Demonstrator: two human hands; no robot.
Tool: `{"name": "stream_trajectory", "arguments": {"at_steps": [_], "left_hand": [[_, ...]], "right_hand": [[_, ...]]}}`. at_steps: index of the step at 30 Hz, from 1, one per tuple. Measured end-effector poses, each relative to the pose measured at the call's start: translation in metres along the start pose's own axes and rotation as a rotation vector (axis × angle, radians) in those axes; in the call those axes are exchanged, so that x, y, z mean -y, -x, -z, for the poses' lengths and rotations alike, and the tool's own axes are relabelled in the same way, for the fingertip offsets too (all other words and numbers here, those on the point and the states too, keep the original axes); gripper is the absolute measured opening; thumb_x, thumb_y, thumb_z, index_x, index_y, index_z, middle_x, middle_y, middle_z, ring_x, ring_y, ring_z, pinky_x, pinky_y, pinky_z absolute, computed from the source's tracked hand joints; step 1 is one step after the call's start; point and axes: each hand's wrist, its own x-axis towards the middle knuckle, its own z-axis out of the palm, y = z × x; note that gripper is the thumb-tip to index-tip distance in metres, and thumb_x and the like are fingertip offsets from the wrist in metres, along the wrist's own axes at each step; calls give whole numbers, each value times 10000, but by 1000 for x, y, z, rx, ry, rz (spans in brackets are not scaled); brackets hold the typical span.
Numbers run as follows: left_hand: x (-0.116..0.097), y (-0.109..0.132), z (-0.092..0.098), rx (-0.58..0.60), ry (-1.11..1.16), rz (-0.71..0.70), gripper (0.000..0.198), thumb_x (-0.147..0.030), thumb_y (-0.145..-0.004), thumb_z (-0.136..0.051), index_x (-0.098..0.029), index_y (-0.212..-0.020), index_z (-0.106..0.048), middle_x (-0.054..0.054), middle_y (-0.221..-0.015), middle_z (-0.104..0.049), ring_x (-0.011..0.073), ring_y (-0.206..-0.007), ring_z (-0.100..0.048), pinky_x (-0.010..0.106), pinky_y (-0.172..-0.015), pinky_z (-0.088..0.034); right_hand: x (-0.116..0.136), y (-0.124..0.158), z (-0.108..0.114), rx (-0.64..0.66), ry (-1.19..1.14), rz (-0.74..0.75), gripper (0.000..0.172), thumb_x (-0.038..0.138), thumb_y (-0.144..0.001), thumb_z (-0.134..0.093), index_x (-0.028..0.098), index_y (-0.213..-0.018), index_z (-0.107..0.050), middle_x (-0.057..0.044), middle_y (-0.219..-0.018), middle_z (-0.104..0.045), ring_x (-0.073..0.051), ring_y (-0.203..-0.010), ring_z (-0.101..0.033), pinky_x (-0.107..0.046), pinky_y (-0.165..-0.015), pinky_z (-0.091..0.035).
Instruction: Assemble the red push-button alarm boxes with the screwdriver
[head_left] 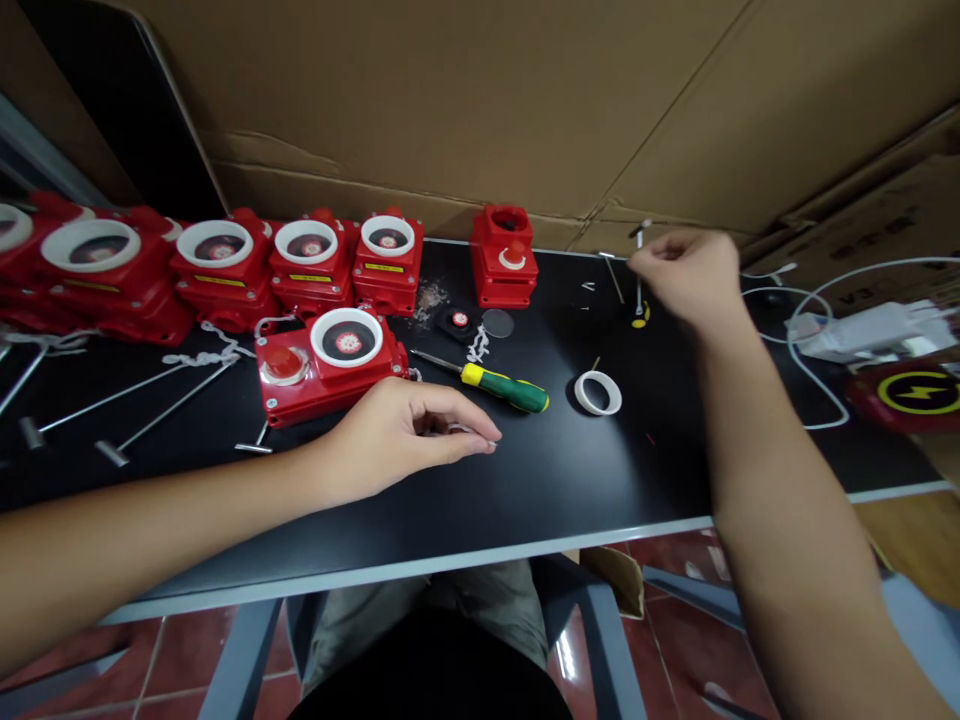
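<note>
Fingers of the left hand (405, 435) pinch a thin metal pin (472, 432); right hand (690, 275) fingers curl closed near small rods (638, 262).

1. My left hand (409, 432) is hiding most of a thin metal pin (480, 438).
2. My right hand (690, 272) is covering whatever it is pinching.
3. The left edge is cutting off the red boxes (90, 270).

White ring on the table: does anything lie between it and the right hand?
Nothing visible does. The white ring lies alone on the black table, and the right hand is further back and to its right, with only bare tabletop between them. The screwdriver lies off to the ring's left.
</note>
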Motion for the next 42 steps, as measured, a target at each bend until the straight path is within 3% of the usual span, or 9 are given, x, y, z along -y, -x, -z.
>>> {"name": "stream_trajectory", "arguments": {"at_steps": [3, 6, 11, 16, 19, 23, 27, 31, 42], "left_hand": [[-2, -1, -1, 0, 68, 36, 105, -281, -974, -888, -180, -977, -858, 34, -908, -882, 159, -844, -791, 255, -792, -611], [-4, -2, -2, 15, 149, 49, 271, -401, -1031, -897, -175, -951, -771, 10, -811, -801, 130, -723, -663, 256, -712, -551], [-6, -2, -2, 45, 242, 41, 475, -589, -1065, -899, -178, -934, -702, -10, -783, -716, 119, -694, -574, 267, -671, -481], [-5, 0, -3, 43, 323, 44, 474, -583, -1076, -901, -169, -938, -717, -15, -803, -701, 114, -700, -556, 272, -665, -445], [-5, 0, -2, 35, 337, 39, 497, -591, -1086, -891, -170, -893, -712, -18, -788, -681, 115, -697, -539, 275, -682, -446], [-6, 0, -2, 15, 351, 41, 535, -617, -1103, -862, -170, -855, -705, -12, -749, -655, 130, -720, -558, 275, -717, -468], [-7, 1, -3, -26, 388, 65, 499, -593, -1098, -874, -170, -884, -720, -10, -753, -662, 128, -709, -559, 263, -702, -477], [-10, 1, -3, -34, 389, 83, 397, -495, -1087, -903, -167, -931, -745, -5, -803, -693, 116, -709, -579, 245, -670, -478], [-18, 2, -3, -32, 361, 96, 241, -320, -1057, -898, -175, -933, -749, -11, -802, -720, 112, -723, -626, 217, -669, -524]], "right_hand": [[13, 4, 5, -30, -342, 33, 385, 422, -1127, -715, 232, -825, -569, 40, -678, -516, -83, -581, -418, -264, -543, -369], [35, 21, 5, 110, -671, 146, 370, 502, -1047, -722, 305, -836, -490, 57, -648, -475, -91, -523, -301, -328, -496, -265], [72, 70, -9, 381, -966, 300, 568, 647, -827, -958, 292, -866, -517, 59, -693, -582, -80, -496, -338, -286, -439, -284], [99, 112, -22, 591, -1171, 396, 462, 442, -932, -990, 230, -863, -585, 1, -826, -765, -84, -542, -583, -236, -491, -463], [108, 129, -23, 656, -1163, 389, 323, 311, -1009, -935, 225, -961, -627, -17, -908, -831, -93, -608, -667, -230, -547, -524], [113, 149, -22, 696, -1002, 407, 143, 302, -1150, -767, 231, -1214, -661, 2, -900, -831, -80, -585, -591, -233, -549, -469], [112, 164, -22, 552, -708, 644, 127, 298, -1223, -628, 215, -1187, -716, 44, -787, -712, -74, -633, -623, -225, -611, -478], [113, 169, -19, 421, -478, 864, 179, 228, -1233, -561, 219, -1095, -674, 40, -851, -747, -57, -625, -617, -213, -574, -439], [116, 178, -7, 217, -210, 999, 173, 175, -1187, -507, 254, -1089, -626, 20, -793, -784, -122, -617, -659, -292, -583, -469]]}}
